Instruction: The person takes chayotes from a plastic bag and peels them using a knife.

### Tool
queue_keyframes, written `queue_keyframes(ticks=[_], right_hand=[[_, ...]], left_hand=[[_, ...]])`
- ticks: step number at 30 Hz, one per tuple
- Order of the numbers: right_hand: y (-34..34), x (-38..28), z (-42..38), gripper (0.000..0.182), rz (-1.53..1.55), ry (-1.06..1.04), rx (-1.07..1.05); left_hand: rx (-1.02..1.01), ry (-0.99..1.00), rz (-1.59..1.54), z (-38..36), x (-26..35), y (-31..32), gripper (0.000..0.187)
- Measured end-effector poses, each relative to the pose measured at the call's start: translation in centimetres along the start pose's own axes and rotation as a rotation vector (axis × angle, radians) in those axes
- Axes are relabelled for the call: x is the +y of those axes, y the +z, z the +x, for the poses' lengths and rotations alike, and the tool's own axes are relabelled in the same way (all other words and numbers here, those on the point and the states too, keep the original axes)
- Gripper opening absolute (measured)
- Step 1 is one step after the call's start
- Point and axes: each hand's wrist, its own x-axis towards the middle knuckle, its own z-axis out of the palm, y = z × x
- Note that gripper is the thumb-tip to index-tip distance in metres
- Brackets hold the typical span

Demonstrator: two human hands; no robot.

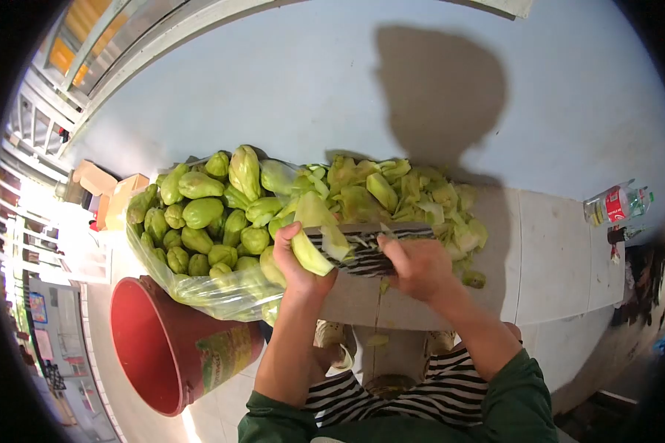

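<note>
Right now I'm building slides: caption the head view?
Left hand holds a cut chayote, right hand a broad blade, beside bagged chayotes.

Chayotes point(203, 213) green; bucket point(176, 328) red; shorts point(428, 399) black-white striped; blade point(366, 260) striped, perhaps reflection.

At the left end of the broad blade point(369, 258), the left hand point(303, 266) is cupped, its thumb pointing up. At the blade's right end, the right hand point(421, 267) is closed, thumb pressed against it. Below the blade, bare forearms point(287, 358) converge from green sleeves point(521, 399), the right one slanting more.
</note>
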Motion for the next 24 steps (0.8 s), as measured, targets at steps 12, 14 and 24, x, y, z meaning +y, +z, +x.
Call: queue_keyframes(ticks=[12,14,24], right_hand=[[-0.6,-0.5,-0.1,0.038,-0.004,-0.001,0.018],[-0.5,-0.2,-0.1,0.038,-0.027,0.006,0.003],[0.1,0.6,-0.3,0.041,0.08,0.07,0.05]], left_hand=[[-0.057,-0.035,0.084,-0.3,0.5,-0.1,0.059],[-0.09,-0.061,0.04,-0.5,0.6,0.2,0.06],[-0.104,-0.103,0.017,0.1,-0.3,-2.3,0.053]])
